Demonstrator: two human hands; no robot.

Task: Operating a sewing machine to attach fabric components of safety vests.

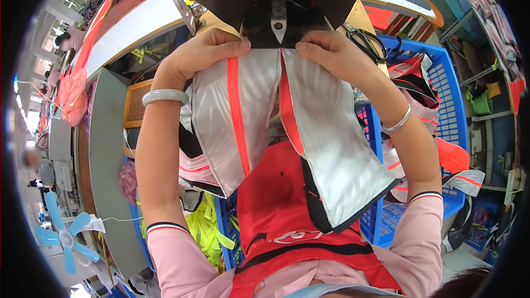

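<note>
My left hand pinches the top edge of a silver-grey fabric panel with an orange-red stripe, thumb on top. On the other side, my right hand grips the top edge of a second silver-grey panel, which has black edging and an orange-red strip along its inner side. The two panels meet at the top, right below the sewing machine's needle area, and hang apart lower down over my red apron. Fingers under the cloth are partly hidden.
Black-handled scissors lie right of the machine. A blue crate at right holds red and grey cloth pieces. Neon-yellow strips fill a container at lower left. A blue fan stands far left; other people work at upper left.
</note>
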